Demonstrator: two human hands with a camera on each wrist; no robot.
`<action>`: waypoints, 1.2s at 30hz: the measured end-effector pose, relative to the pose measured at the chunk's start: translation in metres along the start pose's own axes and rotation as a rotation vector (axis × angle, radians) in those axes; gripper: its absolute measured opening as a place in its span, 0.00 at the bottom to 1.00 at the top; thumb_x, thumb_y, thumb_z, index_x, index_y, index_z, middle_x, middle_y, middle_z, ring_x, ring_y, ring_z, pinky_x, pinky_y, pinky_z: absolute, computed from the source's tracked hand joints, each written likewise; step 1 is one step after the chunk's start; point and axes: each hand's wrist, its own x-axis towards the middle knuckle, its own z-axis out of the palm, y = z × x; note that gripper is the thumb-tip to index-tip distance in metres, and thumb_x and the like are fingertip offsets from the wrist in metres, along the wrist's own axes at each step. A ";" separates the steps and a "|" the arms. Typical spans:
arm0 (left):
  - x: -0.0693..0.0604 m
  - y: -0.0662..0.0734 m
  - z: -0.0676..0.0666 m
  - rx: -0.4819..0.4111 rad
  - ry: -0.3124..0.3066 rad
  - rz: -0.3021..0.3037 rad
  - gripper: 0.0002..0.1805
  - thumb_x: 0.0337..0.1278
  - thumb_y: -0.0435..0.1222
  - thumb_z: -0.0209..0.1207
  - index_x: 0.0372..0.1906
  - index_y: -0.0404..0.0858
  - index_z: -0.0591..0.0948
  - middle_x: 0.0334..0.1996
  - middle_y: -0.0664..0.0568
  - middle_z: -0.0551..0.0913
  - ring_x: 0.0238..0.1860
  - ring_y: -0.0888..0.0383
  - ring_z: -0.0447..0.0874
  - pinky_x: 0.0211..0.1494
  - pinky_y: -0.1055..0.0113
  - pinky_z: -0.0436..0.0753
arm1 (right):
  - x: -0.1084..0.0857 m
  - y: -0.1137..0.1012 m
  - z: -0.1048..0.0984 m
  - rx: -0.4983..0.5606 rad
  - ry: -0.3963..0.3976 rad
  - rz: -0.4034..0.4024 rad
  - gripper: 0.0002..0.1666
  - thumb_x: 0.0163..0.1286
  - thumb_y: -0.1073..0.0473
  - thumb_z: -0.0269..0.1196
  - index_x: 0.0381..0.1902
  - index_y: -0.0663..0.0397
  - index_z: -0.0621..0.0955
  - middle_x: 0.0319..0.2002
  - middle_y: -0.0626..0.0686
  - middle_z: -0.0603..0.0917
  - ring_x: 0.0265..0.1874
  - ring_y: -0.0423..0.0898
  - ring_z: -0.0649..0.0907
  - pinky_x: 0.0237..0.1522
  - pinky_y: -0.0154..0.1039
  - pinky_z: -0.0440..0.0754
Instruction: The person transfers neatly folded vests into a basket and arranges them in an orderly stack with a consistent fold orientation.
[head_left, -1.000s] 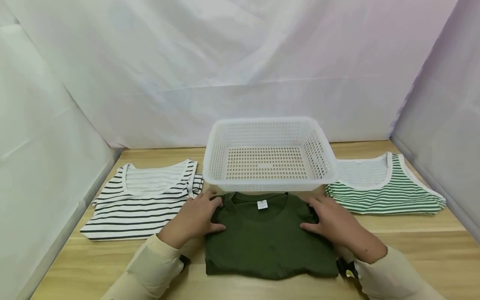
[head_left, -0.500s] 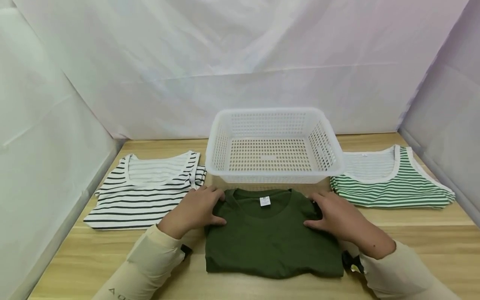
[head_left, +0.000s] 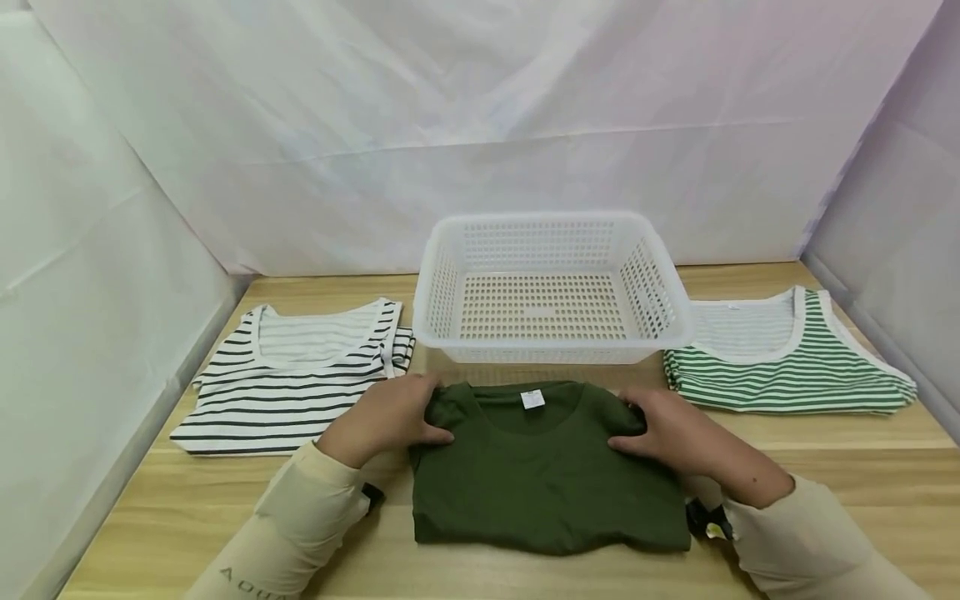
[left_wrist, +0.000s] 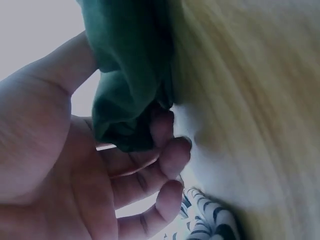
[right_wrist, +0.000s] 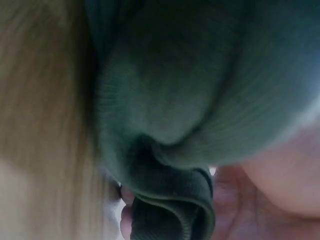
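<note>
A folded dark green shirt (head_left: pixel 551 475) with a white neck label lies in front of the basket in the head view. My left hand (head_left: pixel 390 421) grips its left shoulder edge, thumb on top; in the left wrist view the fingers of that hand (left_wrist: pixel 135 175) curl under the green cloth (left_wrist: pixel 125 65). At the opposite shoulder my right hand (head_left: pixel 675 433) grips the shirt, thumb over the top. Bunched green fabric (right_wrist: pixel 170 110) fills much of the right wrist view and hides most of the right fingers, with part of the palm (right_wrist: pixel 235 200) showing.
Behind the shirt stands a white perforated basket (head_left: pixel 555 343) with nothing inside. A black-and-white striped top (head_left: pixel 292 400) lies folded on the left, a green-and-white striped one (head_left: pixel 795 375) on the right. White cloth (head_left: pixel 487 167) hangs behind the wooden table (head_left: pixel 150 517).
The head view has tilted, so the basket and clothes sit slightly higher in it. Near the collar the green shirt's shoulders look a little more gathered, both hands still at its sides.
</note>
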 end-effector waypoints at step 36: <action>0.009 -0.026 -0.009 -0.647 -0.170 0.176 0.15 0.59 0.48 0.68 0.26 0.45 0.79 0.22 0.61 0.75 0.21 0.63 0.68 0.29 0.70 0.72 | -0.007 0.001 -0.013 0.220 -0.082 -0.135 0.12 0.70 0.52 0.66 0.46 0.47 0.78 0.35 0.46 0.80 0.29 0.34 0.76 0.31 0.34 0.78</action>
